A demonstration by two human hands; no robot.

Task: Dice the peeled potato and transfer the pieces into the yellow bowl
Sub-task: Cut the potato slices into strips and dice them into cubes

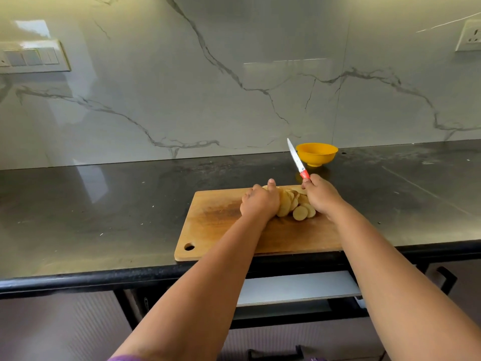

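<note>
Only one view here, the head cam. One wooden cutting board (221,230) sat on the dark countertop (104,204), right at the front edge, with a hanging hole in its near left corner. On it was one potato (291,204), already cut into round slices fanned out in a row. I could count maybe seven or eight slices, but the hands covered part of the pile so I couldn't tell exactly.

The left hand (259,201) was curled over the left end of the slices, thumb sticking up, holding them together. The right hand (321,195) gripped one knife (296,160) by its red handle, blade tilted up and away, off the potato, its tip pointing toward the wall.

One yellow bowl (316,153) stood on the counter behind the board, near the wall, just right of the blade. It looked like nothing was in it, though I only saw part of the inside.

Other stuff: a marble-look backsplash (234,74), one switch panel (31,57) on the left, one socket plate (469,35) at the far right, and cabinet fronts below with one pale drawer (299,287) pulled out a bit. No readable writing or brands anywhere.
</note>
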